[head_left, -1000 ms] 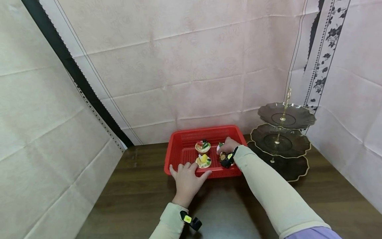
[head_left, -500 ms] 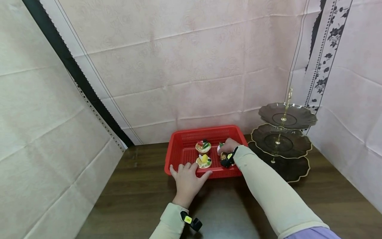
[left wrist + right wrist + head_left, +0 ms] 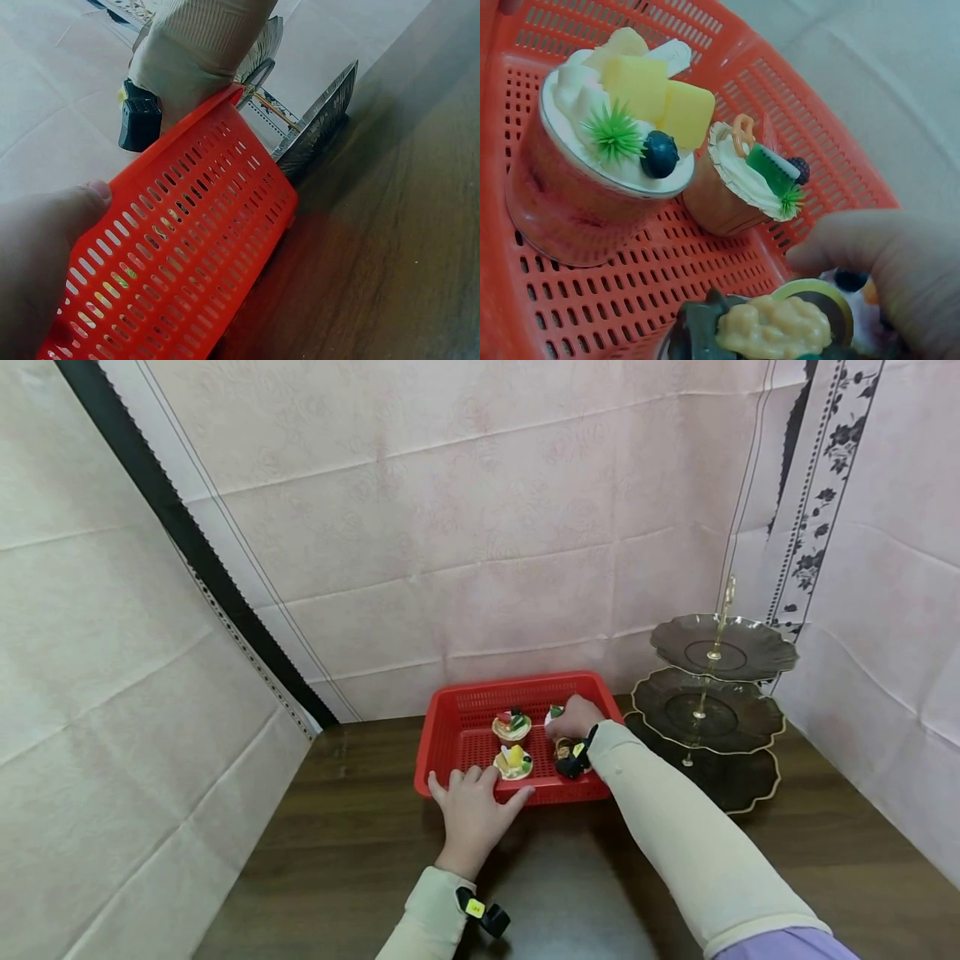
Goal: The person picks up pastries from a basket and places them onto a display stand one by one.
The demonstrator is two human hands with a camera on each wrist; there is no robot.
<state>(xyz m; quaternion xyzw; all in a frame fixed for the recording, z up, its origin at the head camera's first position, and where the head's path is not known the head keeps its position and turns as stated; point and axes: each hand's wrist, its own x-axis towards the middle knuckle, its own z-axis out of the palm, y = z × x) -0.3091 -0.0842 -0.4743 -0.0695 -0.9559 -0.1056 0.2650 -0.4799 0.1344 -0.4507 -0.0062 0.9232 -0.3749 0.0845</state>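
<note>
The red plastic basket (image 3: 442, 727) stands on the wooden table, with several toy cakes inside. My left hand (image 3: 472, 818) holds its front rim, fingers over the edge; the thumb (image 3: 86, 202) lies on the outside of the rim. At the basket's right end, my right hand (image 3: 577, 718) grips a cupcake (image 3: 554, 713) with white and green topping, mostly hidden by the fingers. Beside that hand is a dark cake with a nut-like topping (image 3: 772, 326). To the left stand a clear cup cake with yellow cubes (image 3: 637, 105) and a fruit-topped cupcake (image 3: 739, 176).
A three-tier dark cake stand (image 3: 708, 710) with gold edges stands right of the basket, behind the right forearm. Pale cloth (image 3: 487, 527) hangs behind and along both sides. Brown wooden tabletop (image 3: 337, 843) lies in front and to the left.
My right hand has shifted very slightly, and a little more of the white-topped cupcake shows. The left hand keeps its place on the rim.
</note>
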